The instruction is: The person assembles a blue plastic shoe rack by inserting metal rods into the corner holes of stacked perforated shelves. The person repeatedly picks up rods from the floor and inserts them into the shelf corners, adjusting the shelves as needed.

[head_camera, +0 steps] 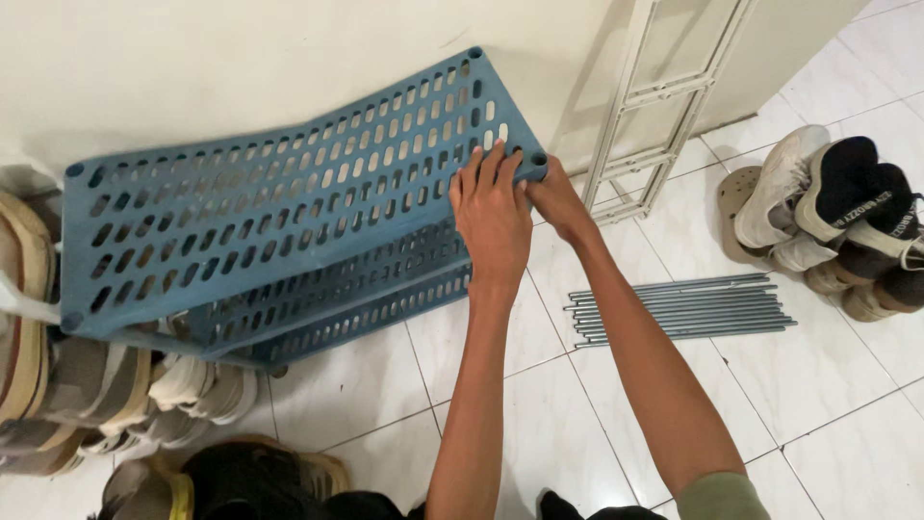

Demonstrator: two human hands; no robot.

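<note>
Blue shelf panel (279,202) gripped at corner by L hand (491,217) + R hand (556,200); metal rods (679,310) on floor, unfitted; frame not assembled.

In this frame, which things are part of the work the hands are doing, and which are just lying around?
In hand:
- top blue perforated shelf panel, gripped at its corner by the left hand and right hand
- stacked blue panels beneath
- bundle of grey metal rods
- white side frame against the wall

Lying about:
- shoes at right
- sandals at left
</note>
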